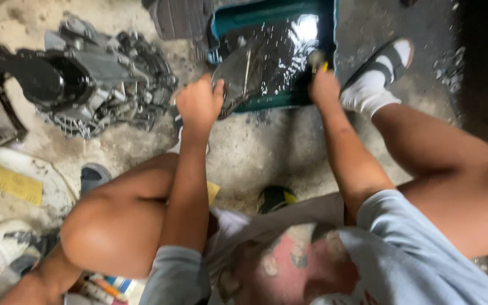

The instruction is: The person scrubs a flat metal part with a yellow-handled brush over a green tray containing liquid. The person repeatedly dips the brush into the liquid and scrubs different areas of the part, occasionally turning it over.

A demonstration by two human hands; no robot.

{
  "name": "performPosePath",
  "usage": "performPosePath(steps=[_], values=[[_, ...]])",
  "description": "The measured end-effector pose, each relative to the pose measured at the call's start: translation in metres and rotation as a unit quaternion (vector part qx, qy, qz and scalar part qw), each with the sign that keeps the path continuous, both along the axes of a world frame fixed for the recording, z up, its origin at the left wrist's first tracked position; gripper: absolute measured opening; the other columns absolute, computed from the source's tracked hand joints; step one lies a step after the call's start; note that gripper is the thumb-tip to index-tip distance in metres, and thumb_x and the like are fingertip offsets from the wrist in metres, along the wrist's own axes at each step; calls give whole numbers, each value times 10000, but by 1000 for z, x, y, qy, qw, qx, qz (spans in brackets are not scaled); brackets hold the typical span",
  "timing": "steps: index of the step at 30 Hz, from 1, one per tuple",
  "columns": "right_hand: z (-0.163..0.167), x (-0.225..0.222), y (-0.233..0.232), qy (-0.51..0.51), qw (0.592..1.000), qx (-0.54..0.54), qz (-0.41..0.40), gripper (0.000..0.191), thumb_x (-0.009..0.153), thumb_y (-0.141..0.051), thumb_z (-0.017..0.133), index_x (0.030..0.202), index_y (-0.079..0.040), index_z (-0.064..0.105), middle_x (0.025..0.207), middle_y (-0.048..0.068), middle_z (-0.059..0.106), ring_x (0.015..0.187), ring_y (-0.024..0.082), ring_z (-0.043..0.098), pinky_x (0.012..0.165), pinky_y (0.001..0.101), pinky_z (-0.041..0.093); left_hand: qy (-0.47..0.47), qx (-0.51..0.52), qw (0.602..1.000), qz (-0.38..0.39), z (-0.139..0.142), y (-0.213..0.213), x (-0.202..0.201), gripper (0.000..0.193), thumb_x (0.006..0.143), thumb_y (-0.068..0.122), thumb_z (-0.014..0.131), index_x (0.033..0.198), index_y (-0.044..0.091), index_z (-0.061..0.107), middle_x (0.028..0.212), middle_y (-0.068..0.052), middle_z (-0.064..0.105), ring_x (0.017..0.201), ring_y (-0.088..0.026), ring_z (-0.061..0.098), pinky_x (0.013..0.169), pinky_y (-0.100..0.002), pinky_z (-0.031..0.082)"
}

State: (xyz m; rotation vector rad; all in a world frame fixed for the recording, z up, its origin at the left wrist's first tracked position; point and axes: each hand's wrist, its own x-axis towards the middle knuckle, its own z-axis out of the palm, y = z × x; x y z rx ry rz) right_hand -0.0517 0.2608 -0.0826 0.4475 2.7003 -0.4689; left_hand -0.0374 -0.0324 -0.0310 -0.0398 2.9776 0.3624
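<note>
At upper centre, the left hand grips a grimy metal part over the teal wash tray — the right hand clasps a yellow-handled brush — cleaning looks unfinished.

Tray at top centre, engine block at upper left.
The metal part leans in the tray; the engine block lies left of it on the floor.
</note>
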Motion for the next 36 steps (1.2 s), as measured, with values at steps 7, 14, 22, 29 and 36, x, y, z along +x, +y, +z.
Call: performPosePath(steps=[7, 14, 22, 29, 36], values=[[-4, 6, -18, -4, 977, -170, -125, 324, 875, -185, 703, 1159, -36, 748, 1003, 235, 752, 947, 362, 743, 849, 433, 569, -1, 6, 1000, -1, 1, 9, -1, 324, 937, 404, 704, 890, 87, 749, 720, -205, 714, 677, -422, 700, 645, -520, 531], [24, 54, -102, -83, 902, -358, -228, 333, 1078, -219, 568, 1082, 55, 757, 935, 248, 796, 836, 280, 754, 755, 423, 569, -30, -29, 999, 27, 6, 26, 8, 384, 954, 415, 703, 864, 43, 744, 757, -231, 720, 718, -433, 712, 677, -510, 549], [20, 86, -118, -7, 938, -316, -146, 285, 1037, -223, 552, 1064, 1, 725, 916, 283, 721, 880, 444, 726, 744, 509, 563, 10, -64, 998, 20, 6, 26, 29, 386, 929, 408, 699, 851, 33, 748, 789, -221, 732, 756, -424, 723, 704, -510, 560], [18, 88, -135, 94, 924, -352, -120, 291, 939, -149, 534, 1135, 9, 679, 886, 285, 711, 840, 470, 702, 760, 555, 547, -26, -64, 997, 45, 3, 23, 32, 403, 946, 415, 683, 854, 26, 736, 835, -227, 733, 776, -437, 720, 699, -521, 559], [11, 65, -113, 13, 939, -323, -116, 242, 935, -149, 564, 1005, 30, 711, 881, 301, 695, 862, 448, 727, 743, 536, 583, -40, -63, 995, 63, -2, 20, 36, 433, 930, 451, 681, 935, 23, 747, 823, -252, 730, 749, -456, 716, 671, -533, 557]])
